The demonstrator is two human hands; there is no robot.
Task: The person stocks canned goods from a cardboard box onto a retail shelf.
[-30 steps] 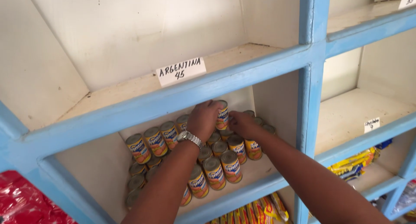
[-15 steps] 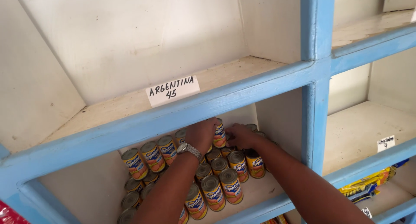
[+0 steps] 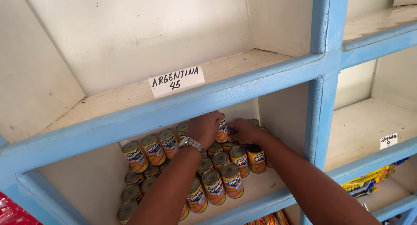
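together both hands (image 3: 226, 130) grip one shelved can (image 3: 222, 128).

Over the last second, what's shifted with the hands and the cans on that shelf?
Little has changed. The left hand stays cupped over the cans at the back of the stack, and the right hand has closed in beside it, fingers on the same can. The camera view slid, so the shelf sits lower right in frame. The rows of cans and the white paper label stayed put.

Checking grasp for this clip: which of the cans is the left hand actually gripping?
The can at the back of the stack, between the two hands: the left hand closes over its top and side. The other cans stand or lie free of that hand.
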